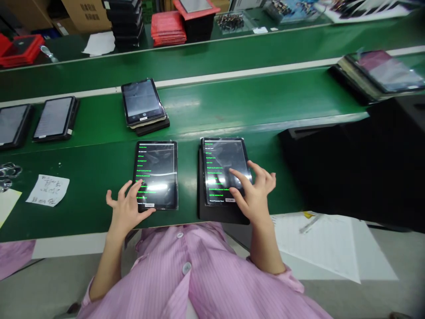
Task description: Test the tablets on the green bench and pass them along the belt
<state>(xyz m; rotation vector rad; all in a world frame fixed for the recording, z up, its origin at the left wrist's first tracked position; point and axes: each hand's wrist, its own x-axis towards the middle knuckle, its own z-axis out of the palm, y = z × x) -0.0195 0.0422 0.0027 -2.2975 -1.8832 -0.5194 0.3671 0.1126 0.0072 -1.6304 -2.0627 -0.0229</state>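
Note:
Two black tablets lie side by side before me, each showing a list of mostly green text lines. Over the lower left edge of the left tablet (162, 168) is my left hand (125, 210), fingers spread, its index fingertip at the list. My right hand (257, 192) is spread above the right tablet (221, 159), index finger extended at the middle of the screen and thumb near its lower right. Whether either fingertip touches the glass I cannot tell. Beneath the right tablet is a black flat item (222, 213). Neither hand grips anything.
A small tablet stack (141, 102) stands behind. More tablets (55, 117) lie at left, near a handwritten note (48, 190). A large black object (358, 164) covers the right side, with papers (318, 239) below it. Red pouches (168, 29) sit on the back shelf.

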